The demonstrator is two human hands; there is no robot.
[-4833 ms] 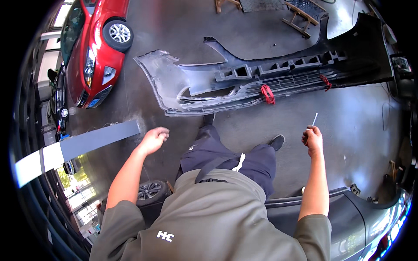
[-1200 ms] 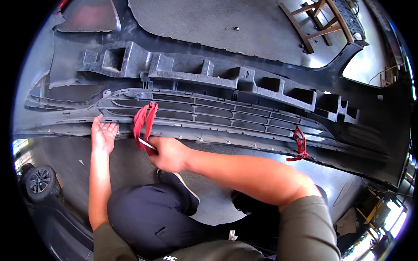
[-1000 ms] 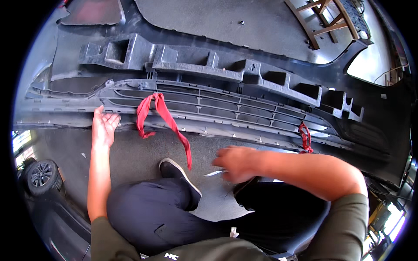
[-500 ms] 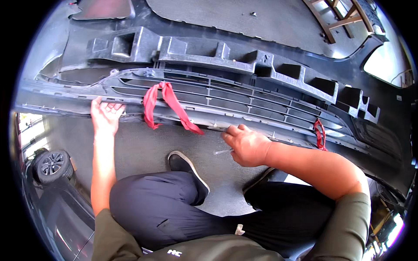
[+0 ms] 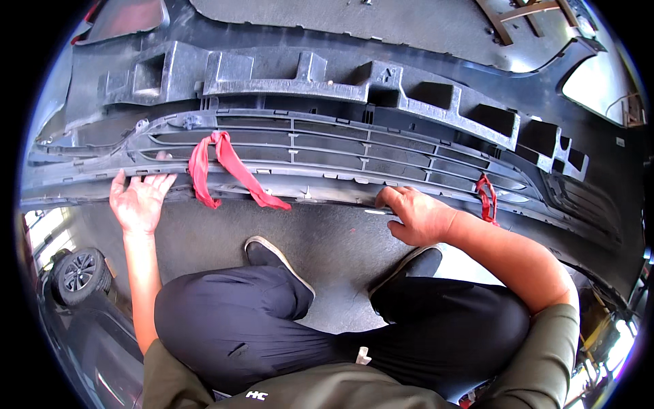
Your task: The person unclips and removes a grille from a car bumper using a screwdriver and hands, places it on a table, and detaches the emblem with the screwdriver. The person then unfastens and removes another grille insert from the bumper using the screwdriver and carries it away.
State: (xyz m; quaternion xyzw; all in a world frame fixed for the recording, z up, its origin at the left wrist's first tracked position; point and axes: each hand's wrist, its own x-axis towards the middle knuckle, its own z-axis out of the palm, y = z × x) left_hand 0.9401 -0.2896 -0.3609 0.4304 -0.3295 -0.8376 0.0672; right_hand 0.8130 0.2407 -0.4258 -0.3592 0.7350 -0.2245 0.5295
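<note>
A long black car bumper grille [image 5: 327, 141] lies across the floor before me, slats facing up. My left hand [image 5: 138, 201], palm up, grips its lower edge at the left, with a fingertip showing beyond the bar. Close to the grille's front edge, my right hand [image 5: 421, 217] is closed, knuckles up. A thin pale sliver [image 5: 374, 212] shows by its fingers; what it belongs to is hidden. One red cloth strip [image 5: 235, 170] is tied around the slats between my hands, its ends hanging loose. Another red strip [image 5: 487, 198] is knotted farther right.
Beyond the grille lies a black moulded bumper support [image 5: 286, 86] with deep pockets, on a larger dark bumper shell [image 5: 477, 75]. My shoes [image 5: 279, 262] rest on the grey floor. At the lower left stands a car wheel [image 5: 80, 275]; wooden framing [image 5: 531, 9] is at the upper right.
The grille and bumper parts have shifted left in view. My left hand now reaches further under the edge. My right hand has moved right and up against the grille's front edge.
</note>
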